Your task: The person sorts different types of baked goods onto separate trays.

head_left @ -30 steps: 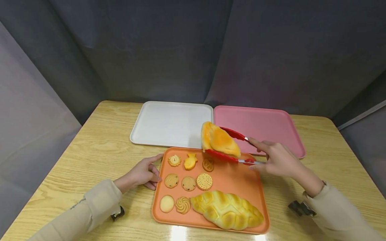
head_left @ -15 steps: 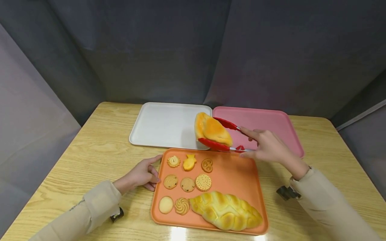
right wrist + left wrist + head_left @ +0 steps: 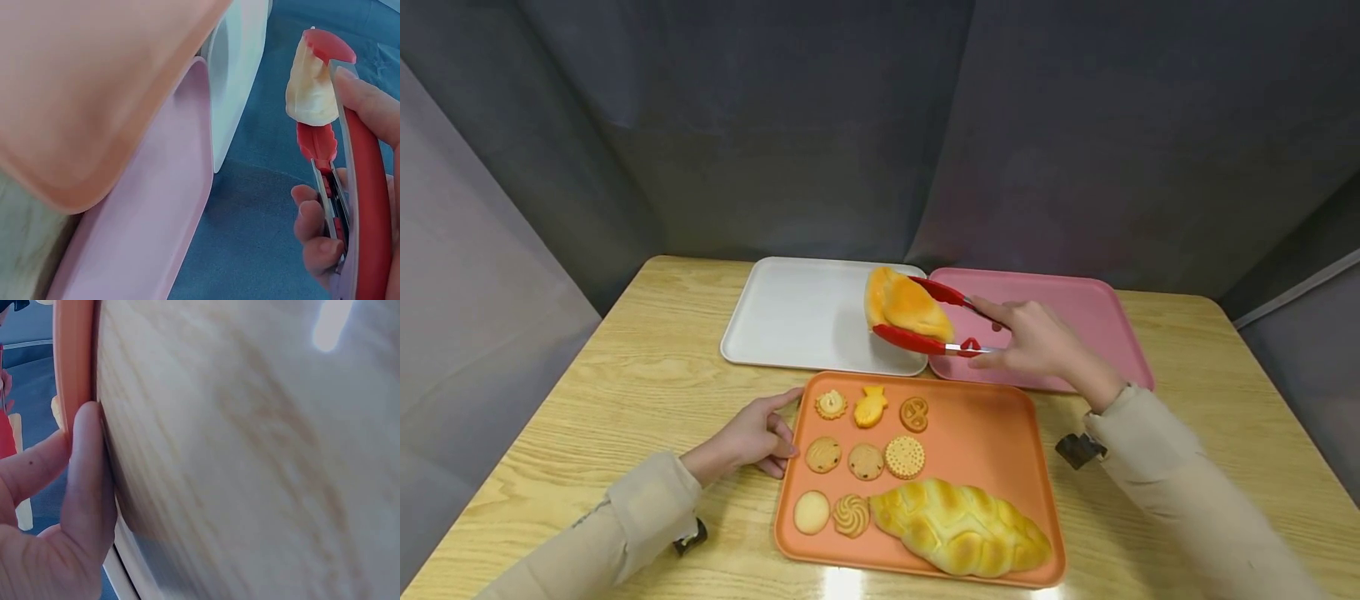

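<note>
My right hand (image 3: 1030, 342) grips a pair of red-tipped tongs (image 3: 917, 340). Between the red tong heads is a folded golden bread roll (image 3: 906, 302), held up over the white tray's right side. The right wrist view shows the fingers round the tong handles (image 3: 369, 200) and the roll (image 3: 311, 87) pinched at their ends. My left hand (image 3: 752, 433) is at the left edge of the orange tray (image 3: 992, 433), fingertips on its rim (image 3: 75, 375). Several cookies (image 3: 905, 457) lie in rows on that tray, beside a large braided loaf (image 3: 962, 527).
Behind the orange tray, a white tray (image 3: 790, 312) and a pink tray (image 3: 1060, 308) stand side by side on the wooden table (image 3: 647, 358). Dark curtains (image 3: 790, 150) hang at the table's back edge.
The right hand has moved left and away from me, carrying the tongs and bread roll from over the orange tray's back edge to over the white tray. The left hand stays put.
</note>
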Action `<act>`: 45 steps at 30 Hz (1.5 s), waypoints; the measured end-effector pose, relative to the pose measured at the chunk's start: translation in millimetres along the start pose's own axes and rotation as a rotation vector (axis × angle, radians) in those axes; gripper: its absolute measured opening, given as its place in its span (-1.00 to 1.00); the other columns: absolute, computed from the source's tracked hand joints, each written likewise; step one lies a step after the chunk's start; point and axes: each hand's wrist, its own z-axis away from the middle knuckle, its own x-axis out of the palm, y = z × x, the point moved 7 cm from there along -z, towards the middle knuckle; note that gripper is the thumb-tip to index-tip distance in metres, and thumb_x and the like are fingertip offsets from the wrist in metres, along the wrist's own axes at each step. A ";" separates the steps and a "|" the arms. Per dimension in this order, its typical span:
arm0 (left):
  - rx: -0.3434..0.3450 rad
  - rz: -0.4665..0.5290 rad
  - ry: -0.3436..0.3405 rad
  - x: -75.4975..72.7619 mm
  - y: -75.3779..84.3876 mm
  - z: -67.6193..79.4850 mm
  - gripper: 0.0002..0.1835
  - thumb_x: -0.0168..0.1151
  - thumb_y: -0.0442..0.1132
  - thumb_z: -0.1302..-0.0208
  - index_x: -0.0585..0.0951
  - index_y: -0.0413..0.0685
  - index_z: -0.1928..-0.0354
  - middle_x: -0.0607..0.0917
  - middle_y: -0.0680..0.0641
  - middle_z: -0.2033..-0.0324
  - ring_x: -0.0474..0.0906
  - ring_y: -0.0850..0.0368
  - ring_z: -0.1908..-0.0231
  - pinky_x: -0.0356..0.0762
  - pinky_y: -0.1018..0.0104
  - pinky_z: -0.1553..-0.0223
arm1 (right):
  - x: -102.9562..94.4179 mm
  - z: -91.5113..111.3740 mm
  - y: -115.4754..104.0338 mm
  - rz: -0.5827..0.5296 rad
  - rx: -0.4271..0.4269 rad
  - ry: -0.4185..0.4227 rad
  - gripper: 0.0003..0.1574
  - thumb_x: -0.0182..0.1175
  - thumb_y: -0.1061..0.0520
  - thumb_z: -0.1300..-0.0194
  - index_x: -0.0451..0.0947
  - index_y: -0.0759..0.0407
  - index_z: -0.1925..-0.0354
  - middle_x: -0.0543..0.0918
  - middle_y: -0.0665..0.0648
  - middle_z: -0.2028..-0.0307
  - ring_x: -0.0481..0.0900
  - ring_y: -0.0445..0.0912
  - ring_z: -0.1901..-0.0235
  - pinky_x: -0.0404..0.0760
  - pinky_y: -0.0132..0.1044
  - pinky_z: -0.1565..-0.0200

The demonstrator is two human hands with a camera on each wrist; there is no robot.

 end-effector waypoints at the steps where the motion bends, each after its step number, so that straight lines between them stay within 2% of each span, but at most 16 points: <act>1: 0.001 0.000 -0.002 0.1 -0.1 0.0 -0.08 0.18 -0.59 -0.01 0.01 -0.07 -0.40 0.52 -0.18 0.54 0.53 0.08 0.70 0.59 0.13 0.65 | 0.3 -2.8 -0.3 -0.004 0.000 -0.004 -0.01 0.44 -0.16 0.18 0.39 0.22 -0.19 0.59 0.09 0.45 0.44 -0.09 0.52 0.46 -0.30 0.51; 7: 0.010 -0.001 -0.006 0.3 0.3 0.3 -0.09 0.18 -0.59 -0.02 0.01 -0.08 -0.40 0.52 -0.18 0.53 0.53 0.08 0.70 0.59 0.12 0.65 | 4.1 -19.6 -0.9 -0.030 0.019 -0.051 0.04 0.43 -0.19 0.16 0.33 0.19 -0.24 0.61 0.07 0.43 0.47 -0.07 0.42 0.53 -0.26 0.42; 12: 0.017 -0.015 0.001 0.7 -0.1 1.1 -0.08 0.19 -0.59 -0.01 0.03 -0.05 -0.40 0.52 -0.18 0.54 0.53 0.07 0.68 0.59 0.12 0.65 | 7.0 -33.1 -4.0 -0.035 0.017 -0.073 0.07 0.42 -0.21 0.15 0.28 0.16 -0.27 0.52 0.02 0.56 0.41 -0.09 0.51 0.42 -0.30 0.49; 16: 0.014 -0.031 0.011 1.0 -0.9 1.8 -0.09 0.19 -0.59 -0.01 0.04 -0.03 -0.40 0.52 -0.18 0.54 0.53 0.06 0.67 0.59 0.12 0.65 | 9.4 -43.9 -8.7 -0.029 0.010 -0.087 0.06 0.41 -0.18 0.14 0.27 0.17 -0.28 0.49 0.01 0.61 0.44 -0.10 0.50 0.42 -0.31 0.50; 19: 0.005 -0.033 0.020 0.3 -1.0 3.0 -0.09 0.19 -0.59 -0.01 0.05 -0.03 -0.40 0.52 -0.17 0.54 0.53 0.07 0.68 0.59 0.12 0.65 | 10.5 -53.3 -13.1 -0.028 0.003 -0.091 0.03 0.40 -0.18 0.13 0.31 0.20 -0.25 0.59 0.04 0.51 0.50 -0.09 0.43 0.47 -0.29 0.46; 23: 0.003 -0.027 0.026 -0.5 0.0 5.7 -0.09 0.19 -0.60 -0.01 0.04 -0.04 -0.40 0.52 -0.17 0.54 0.53 0.08 0.68 0.59 0.13 0.65 | 12.6 -66.4 -19.6 -0.038 -0.001 -0.098 0.01 0.39 -0.20 0.12 0.33 0.22 -0.23 0.64 0.16 0.19 0.56 -0.07 0.37 0.52 -0.26 0.39; 26: 0.001 -0.031 0.031 -0.2 0.2 7.9 -0.09 0.18 -0.61 0.00 0.04 -0.06 -0.40 0.52 -0.17 0.55 0.52 0.08 0.68 0.59 0.13 0.66 | 15.5 -75.1 -23.9 -0.035 0.015 -0.122 0.03 0.37 -0.23 0.11 0.31 0.18 -0.25 0.65 0.14 0.35 0.50 -0.11 0.52 0.46 -0.29 0.49; 29: -0.003 -0.036 0.035 0.3 0.2 9.6 -0.10 0.18 -0.61 -0.01 0.05 -0.06 -0.40 0.52 -0.17 0.55 0.52 0.08 0.69 0.59 0.13 0.66 | 18.7 -83.6 -27.1 -0.022 0.033 -0.147 0.04 0.37 -0.25 0.11 0.28 0.17 -0.27 0.40 0.02 0.75 0.21 -0.15 0.75 0.25 -0.32 0.63; 31: -0.004 -0.036 0.037 0.4 0.3 10.3 -0.09 0.18 -0.61 -0.01 0.05 -0.06 -0.40 0.52 -0.17 0.55 0.52 0.07 0.68 0.59 0.13 0.66 | 21.0 -89.7 -27.9 -0.022 0.043 -0.161 0.05 0.36 -0.25 0.10 0.27 0.17 -0.27 0.28 0.01 0.83 0.12 -0.14 0.79 0.19 -0.32 0.66; 32: -0.003 -0.034 0.037 0.5 0.6 10.5 -0.09 0.18 -0.61 0.00 0.04 -0.06 -0.40 0.52 -0.17 0.55 0.53 0.07 0.68 0.59 0.13 0.66 | 22.0 -92.8 -28.0 -0.021 0.046 -0.165 0.06 0.37 -0.25 0.10 0.27 0.17 -0.27 0.28 0.01 0.84 0.14 -0.14 0.79 0.21 -0.33 0.67; 35: -0.001 -0.030 0.039 0.8 2.0 11.5 -0.09 0.18 -0.61 0.00 0.04 -0.06 -0.40 0.51 -0.17 0.55 0.52 0.07 0.68 0.59 0.13 0.66 | 26.0 -102.8 -26.6 -0.021 0.072 -0.179 0.07 0.36 -0.28 0.12 0.26 0.16 -0.28 0.43 0.01 0.77 0.40 -0.12 0.66 0.38 -0.34 0.60; 37: 0.002 -0.032 0.039 0.9 2.8 12.2 -0.09 0.18 -0.61 0.00 0.04 -0.06 -0.40 0.51 -0.16 0.55 0.52 0.08 0.69 0.59 0.14 0.66 | 29.6 -108.7 -25.9 -0.019 0.095 -0.195 0.09 0.35 -0.30 0.12 0.25 0.14 -0.29 0.48 0.04 0.73 0.47 -0.09 0.58 0.44 -0.34 0.56; 45: -0.006 -0.036 0.037 2.0 3.3 15.8 -0.09 0.19 -0.61 0.00 0.06 -0.03 -0.40 0.50 -0.16 0.54 0.53 0.07 0.68 0.59 0.14 0.66 | 44.5 -127.9 -30.6 -0.004 0.132 -0.239 0.07 0.33 -0.30 0.09 0.23 0.13 -0.30 0.49 0.06 0.67 0.39 -0.03 0.59 0.47 -0.33 0.51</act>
